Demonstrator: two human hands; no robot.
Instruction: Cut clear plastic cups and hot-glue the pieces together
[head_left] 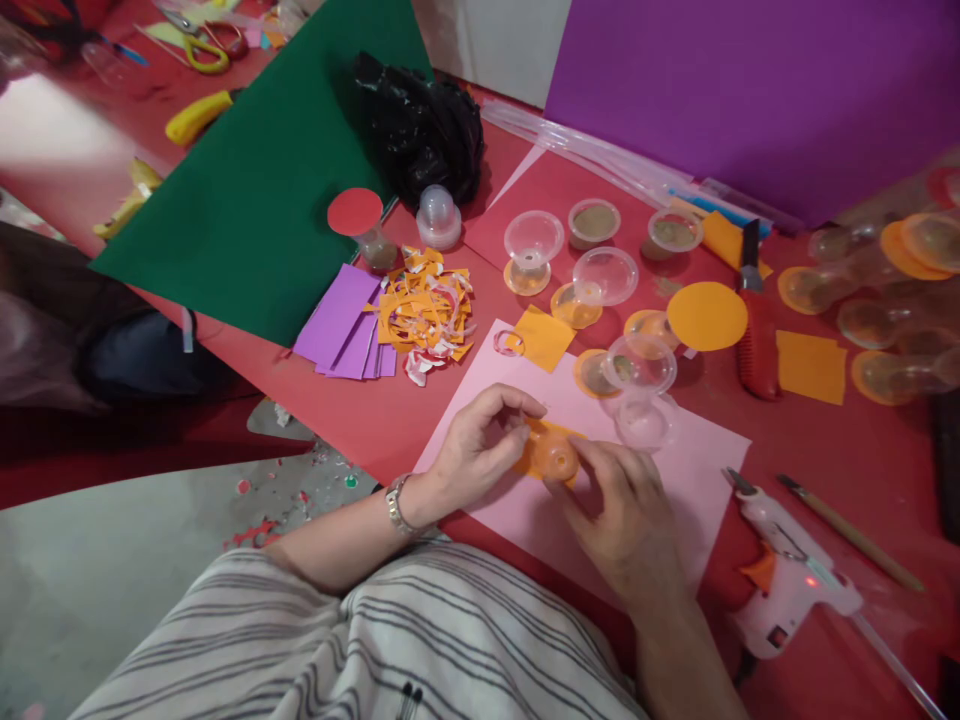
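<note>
Low over a pink paper sheet (480, 500), both my hands are at an orange paper square (534, 462) with a small clear plastic cup (559, 460) upside down on it. My left hand (484, 440) pinches the paper's left edge beside the cup, thumb against fingers. From the right, the fingers of my right hand (622, 500) close round the cup and the paper's edge. A second orange square (546, 338) lies just beyond, with a thin pink ring (508, 343) at its corner. Clear cups joined base to base (641, 365) stand behind my right hand.
A glue gun (795, 570) with a lit red light and a wooden-handled tool (851, 530) lie at right. A red-handled cutter (757, 340) is farther back. Orange scraps (424, 310), purple cards (341, 325), a black bag (427, 130) and green board (262, 220) occupy the left.
</note>
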